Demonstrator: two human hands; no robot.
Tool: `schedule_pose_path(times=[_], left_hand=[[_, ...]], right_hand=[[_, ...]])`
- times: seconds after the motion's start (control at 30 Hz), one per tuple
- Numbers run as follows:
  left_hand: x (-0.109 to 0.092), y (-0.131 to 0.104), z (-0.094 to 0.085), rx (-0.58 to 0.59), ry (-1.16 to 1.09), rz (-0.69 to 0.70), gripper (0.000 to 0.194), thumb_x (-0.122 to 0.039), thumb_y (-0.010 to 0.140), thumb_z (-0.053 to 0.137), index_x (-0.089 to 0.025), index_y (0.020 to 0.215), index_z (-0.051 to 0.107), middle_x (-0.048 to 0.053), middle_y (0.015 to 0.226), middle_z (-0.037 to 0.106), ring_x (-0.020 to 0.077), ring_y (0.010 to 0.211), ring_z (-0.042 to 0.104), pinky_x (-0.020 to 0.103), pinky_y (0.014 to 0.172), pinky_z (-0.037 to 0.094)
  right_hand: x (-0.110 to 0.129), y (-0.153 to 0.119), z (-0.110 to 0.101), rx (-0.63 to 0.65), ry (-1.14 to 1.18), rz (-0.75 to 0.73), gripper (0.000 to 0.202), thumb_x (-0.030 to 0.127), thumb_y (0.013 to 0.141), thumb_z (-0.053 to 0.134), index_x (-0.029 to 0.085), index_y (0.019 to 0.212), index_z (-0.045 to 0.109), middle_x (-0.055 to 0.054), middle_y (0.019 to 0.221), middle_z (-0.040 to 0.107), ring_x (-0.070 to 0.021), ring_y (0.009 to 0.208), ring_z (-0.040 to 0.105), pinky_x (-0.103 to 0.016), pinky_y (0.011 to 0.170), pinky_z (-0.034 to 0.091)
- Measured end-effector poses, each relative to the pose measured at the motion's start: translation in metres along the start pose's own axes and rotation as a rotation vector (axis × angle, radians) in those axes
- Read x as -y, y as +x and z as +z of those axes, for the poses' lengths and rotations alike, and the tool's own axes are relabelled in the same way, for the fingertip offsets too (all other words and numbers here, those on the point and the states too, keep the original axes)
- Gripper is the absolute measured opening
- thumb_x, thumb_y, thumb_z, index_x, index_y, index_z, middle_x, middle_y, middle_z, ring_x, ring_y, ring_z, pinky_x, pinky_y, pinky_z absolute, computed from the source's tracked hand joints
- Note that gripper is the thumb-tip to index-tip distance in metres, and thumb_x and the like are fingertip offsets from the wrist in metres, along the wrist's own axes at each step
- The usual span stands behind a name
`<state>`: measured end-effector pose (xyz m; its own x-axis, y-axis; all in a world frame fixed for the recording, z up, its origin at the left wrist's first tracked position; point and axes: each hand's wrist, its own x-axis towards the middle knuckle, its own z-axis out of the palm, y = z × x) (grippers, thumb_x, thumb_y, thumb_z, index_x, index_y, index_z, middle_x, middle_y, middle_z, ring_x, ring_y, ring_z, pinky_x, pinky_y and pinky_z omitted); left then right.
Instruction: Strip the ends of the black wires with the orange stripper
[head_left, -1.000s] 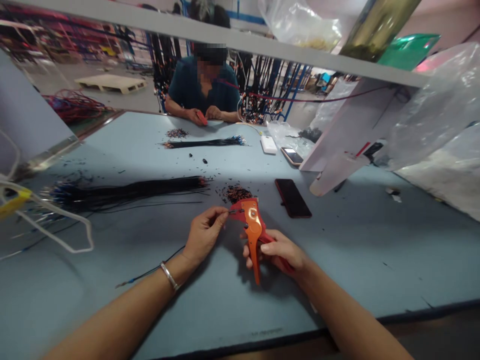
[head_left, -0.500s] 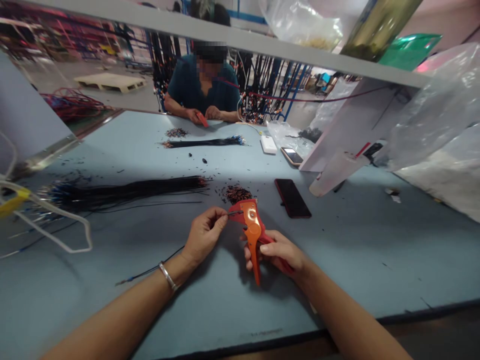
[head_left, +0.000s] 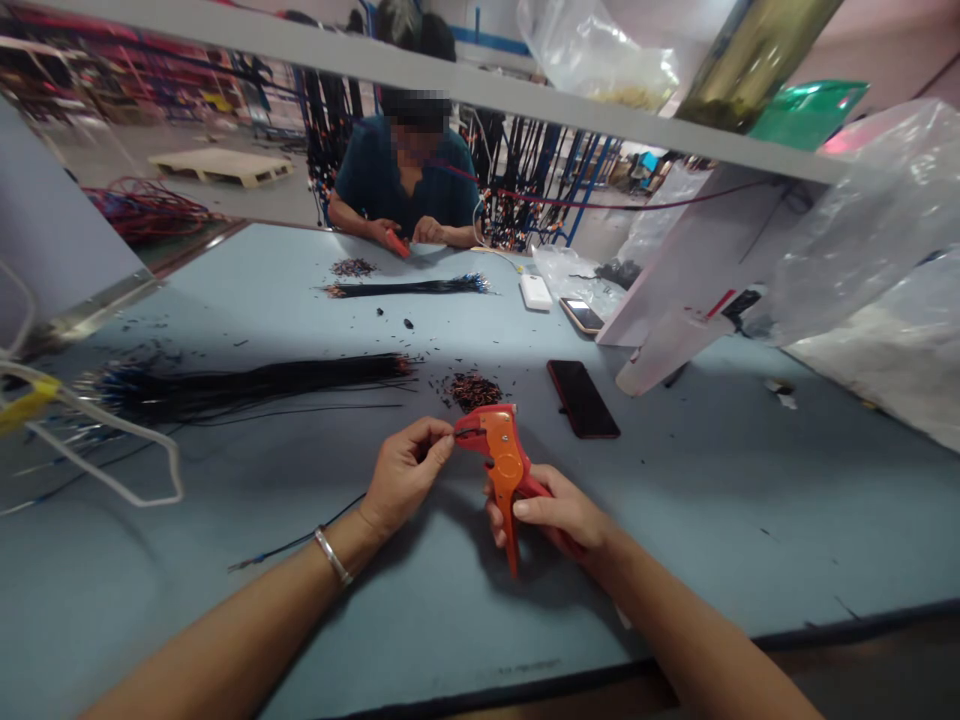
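Observation:
My left hand pinches a thin black wire near one end. The wire's tail runs back under my wrist to a blue-sleeved terminal at the lower left. Its pinched end reaches the jaws of an orange and red wire stripper. My right hand is wrapped round the stripper's handles, partly hiding the red one. Just beyond the tool's head lies a heap of short wire offcuts. To the left stretches a long bundle of black wires, with blue and metal ends at its left and bare copper at its right.
A dark phone lies right of the offcuts. Across the table a co-worker holds a red tool, near a smaller wire bundle. A white wire frame juts in at the left; a tilted plastic cup stands right.
My hands stay almost in place, with the stripper shifted very slightly. The wire's end appears a little deeper between the jaws. The co-worker's red tool has tilted slightly.

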<state>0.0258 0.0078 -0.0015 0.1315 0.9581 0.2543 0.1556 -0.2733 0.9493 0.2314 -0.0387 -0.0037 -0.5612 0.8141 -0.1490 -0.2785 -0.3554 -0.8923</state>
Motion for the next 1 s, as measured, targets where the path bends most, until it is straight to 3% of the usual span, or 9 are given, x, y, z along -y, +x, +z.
schedule_pose_path(times=[0.23,1.0], left_hand=[[-0.0005,-0.0017,-0.0007,0.000,-0.013,0.007,0.020,-0.032,0.081,0.057,-0.015,0.073,0.062,-0.001,0.063,0.054,0.0105,0.059,0.046,0.021,0.057,0.039],[-0.0041,-0.0023,-0.0001,-0.028,0.017,-0.015,0.020,-0.031,0.079,0.059,-0.015,0.070,0.063,-0.002,0.059,0.054,0.0101,0.056,0.044,0.021,0.054,0.038]], right_hand=[[-0.0016,0.0006,0.0039,-0.019,-0.060,-0.046,0.037,0.038,0.073,0.074,0.011,0.092,0.058,-0.003,0.072,0.060,-0.0137,0.057,0.060,-0.025,0.049,0.051],[-0.0020,0.0012,0.0036,-0.002,-0.038,-0.030,0.038,0.039,0.072,0.074,0.011,0.092,0.059,-0.003,0.074,0.061,-0.0146,0.058,0.061,-0.026,0.049,0.052]])
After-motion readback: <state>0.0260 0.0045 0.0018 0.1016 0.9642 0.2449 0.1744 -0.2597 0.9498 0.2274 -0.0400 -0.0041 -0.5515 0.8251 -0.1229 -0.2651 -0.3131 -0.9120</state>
